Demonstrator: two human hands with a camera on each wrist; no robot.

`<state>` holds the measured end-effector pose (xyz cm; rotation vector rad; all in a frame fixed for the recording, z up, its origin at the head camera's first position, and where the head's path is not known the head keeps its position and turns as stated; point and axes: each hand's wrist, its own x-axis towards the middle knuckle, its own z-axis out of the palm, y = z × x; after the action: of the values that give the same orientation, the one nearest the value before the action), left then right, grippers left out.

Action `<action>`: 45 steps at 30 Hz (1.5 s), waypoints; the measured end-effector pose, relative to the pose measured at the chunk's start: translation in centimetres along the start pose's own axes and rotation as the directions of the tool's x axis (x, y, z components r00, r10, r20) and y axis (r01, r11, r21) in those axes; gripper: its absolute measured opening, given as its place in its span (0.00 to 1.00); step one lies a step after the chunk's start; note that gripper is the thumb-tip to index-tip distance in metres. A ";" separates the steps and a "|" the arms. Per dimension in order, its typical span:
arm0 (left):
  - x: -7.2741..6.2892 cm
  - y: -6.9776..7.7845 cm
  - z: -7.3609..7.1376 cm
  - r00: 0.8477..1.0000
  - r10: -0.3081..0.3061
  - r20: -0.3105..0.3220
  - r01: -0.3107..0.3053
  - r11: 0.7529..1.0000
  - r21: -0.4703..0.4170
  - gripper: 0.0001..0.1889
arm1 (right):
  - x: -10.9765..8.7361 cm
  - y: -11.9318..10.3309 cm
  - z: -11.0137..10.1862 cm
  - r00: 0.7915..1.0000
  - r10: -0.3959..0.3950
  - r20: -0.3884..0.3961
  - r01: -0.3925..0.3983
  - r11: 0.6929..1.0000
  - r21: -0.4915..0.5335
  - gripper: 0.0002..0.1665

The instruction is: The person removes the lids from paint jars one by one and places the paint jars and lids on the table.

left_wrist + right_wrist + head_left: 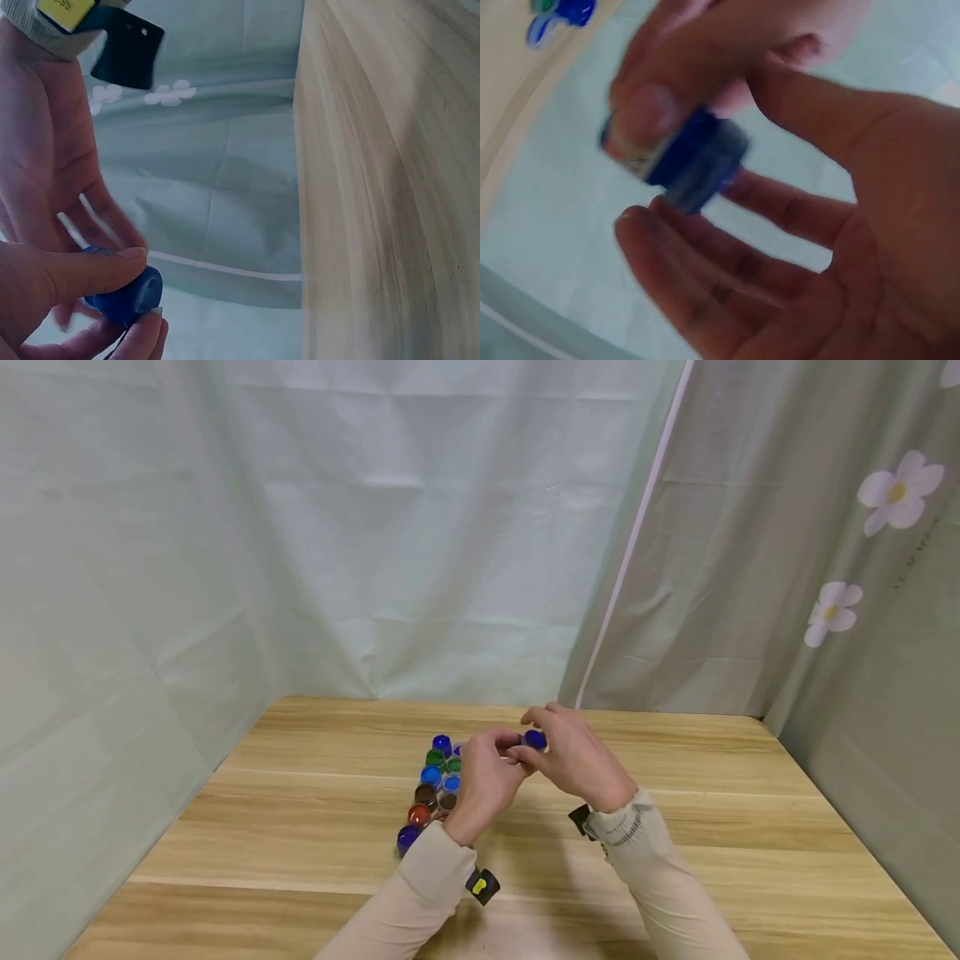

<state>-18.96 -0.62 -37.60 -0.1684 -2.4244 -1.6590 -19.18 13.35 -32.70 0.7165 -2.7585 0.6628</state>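
A small blue paint pot (534,740) is held up above the table. My left hand (486,777) pinches it between thumb and fingers, as the left wrist view shows with the pot (135,300) at lower left. In the right wrist view the left thumb presses on a pale label on the pot (705,161), which is blurred. Around the pot's other side my right hand (581,760) has its fingers spread and loosely bent; I cannot tell whether a fingertip touches it. Beside and partly behind the left hand stand two rows of paint pots (431,777).
The pots are blue, green, brown and orange-red, on a wooden table (262,827). Pale curtains (450,543) hang along the table's back and sides. Each wrist carries a black strap device (482,887).
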 end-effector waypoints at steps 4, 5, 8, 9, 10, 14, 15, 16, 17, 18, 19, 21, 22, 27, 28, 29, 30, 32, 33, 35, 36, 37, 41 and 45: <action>-0.1 0.1 0.0 1.000 -0.008 -0.011 0.008 1.000 0.005 0.11 | 0.3 0.0 0.3 0.999 0.044 -0.025 -0.044 0.999 -0.006 0.11; -0.1 0.1 0.0 1.000 -0.002 -0.016 0.002 1.000 0.016 0.11 | 0.3 0.0 0.4 0.999 0.044 -0.027 -0.044 0.999 -0.004 0.10; 0.0 0.1 0.0 1.000 0.007 -0.017 -0.007 1.000 0.018 0.10 | 0.4 -0.1 0.3 0.999 0.039 -0.017 -0.039 0.999 0.008 0.09; 0.0 0.0 0.0 1.000 0.017 -0.015 -0.016 1.000 0.017 0.10 | 0.4 0.0 0.2 0.999 0.036 -0.009 -0.036 0.999 0.017 0.09; 0.0 0.0 0.0 1.000 0.023 -0.013 -0.023 1.000 0.017 0.10 | 0.4 0.0 0.2 0.999 0.034 -0.002 -0.034 0.999 0.029 0.09; 0.0 0.0 -0.1 1.000 0.008 -0.003 -0.008 1.000 -0.009 0.11 | 0.5 0.3 -0.2 0.999 0.045 0.018 -0.046 0.995 0.089 0.12; 0.0 0.0 -0.1 1.000 0.007 -0.002 -0.007 1.000 -0.011 0.11 | 0.5 0.4 -0.3 0.998 0.053 0.018 -0.054 0.993 0.102 0.12; 0.0 0.0 -0.1 1.000 0.004 -0.002 -0.004 1.000 -0.009 0.11 | 0.5 0.5 -0.4 0.998 0.062 0.017 -0.064 0.991 0.117 0.13; 0.0 0.0 -0.1 1.000 0.004 -0.004 -0.004 1.000 -0.005 0.11 | 0.5 0.6 -0.5 0.997 0.073 0.016 -0.074 0.988 0.136 0.14; 0.0 -0.1 -0.1 1.000 0.013 -0.007 -0.013 1.000 0.007 0.11 | 0.5 0.7 -0.6 0.997 0.079 0.013 -0.080 0.985 0.152 0.15; 0.0 -0.1 -0.1 1.000 0.023 -0.013 -0.023 1.000 0.021 0.11 | 0.5 0.8 -0.6 0.996 0.088 0.011 -0.089 0.981 0.173 0.15; 0.0 -0.2 -0.2 0.999 0.039 -0.022 -0.038 0.998 0.042 0.11 | 0.5 1.1 -0.7 0.995 0.098 0.011 -0.099 0.973 0.209 0.15; 0.0 -0.2 -0.2 0.999 0.041 -0.026 -0.040 0.998 0.048 0.11 | 0.6 1.2 -0.7 0.995 0.102 0.012 -0.102 0.969 0.226 0.15; 0.1 -0.3 0.0 0.999 0.008 -0.049 -0.005 0.998 0.056 0.13 | 0.8 2.0 -0.6 0.992 0.122 0.032 -0.126 0.949 0.290 0.16; 0.2 -0.4 0.1 0.999 0.000 -0.055 0.003 0.998 0.059 0.13 | 0.9 2.2 -0.5 0.991 0.128 0.038 -0.134 0.944 0.302 0.16; 0.2 -0.4 0.2 0.998 -0.006 -0.060 0.010 0.998 0.064 0.14 | 1.0 2.5 -0.4 0.990 0.135 0.044 -0.142 0.938 0.317 0.16; 0.4 -0.4 0.3 0.998 -0.016 -0.065 0.020 0.998 0.065 0.14 | 1.1 2.9 -0.2 0.988 0.143 0.050 -0.151 0.931 0.333 0.16; 0.6 -0.5 0.6 0.997 -0.032 -0.070 0.036 0.997 0.063 0.14 | 1.3 3.5 0.1 0.985 0.159 0.058 -0.170 0.919 0.357 0.17; 0.7 -0.5 0.7 0.997 -0.041 -0.069 0.045 0.997 0.064 0.14 | 1.4 3.9 0.3 0.984 0.166 0.060 -0.176 0.916 0.361 0.17; 1.0 -0.6 1.0 0.996 -0.058 -0.067 0.062 0.996 0.065 0.14 | 1.7 4.6 0.7 0.981 0.186 0.061 -0.196 0.907 0.372 0.17; 1.2 -0.6 1.1 0.995 -0.066 -0.069 0.070 0.995 0.067 0.14 | 1.8 4.9 0.9 0.978 0.197 0.063 -0.206 0.905 0.373 0.18; 1.4 -0.6 1.3 0.995 -0.068 -0.073 0.073 0.994 0.077 0.14 | 1.9 5.2 1.1 0.977 0.202 0.063 -0.211 0.905 0.370 0.18; 2.0 -0.7 1.9 0.990 -0.090 -0.109 0.104 0.987 0.125 0.13 | 2.2 6.3 1.8 0.972 0.222 0.070 -0.233 0.903 0.360 0.18; 2.7 -0.9 2.5 0.978 -0.140 -0.154 0.162 0.977 0.140 0.13 | 2.5 7.3 2.5 0.976 0.208 0.069 -0.219 0.916 0.336 0.16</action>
<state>-22.06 1.35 -38.72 0.1573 -2.4932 -1.4776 -25.24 16.87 -36.86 0.4901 -2.8059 1.2102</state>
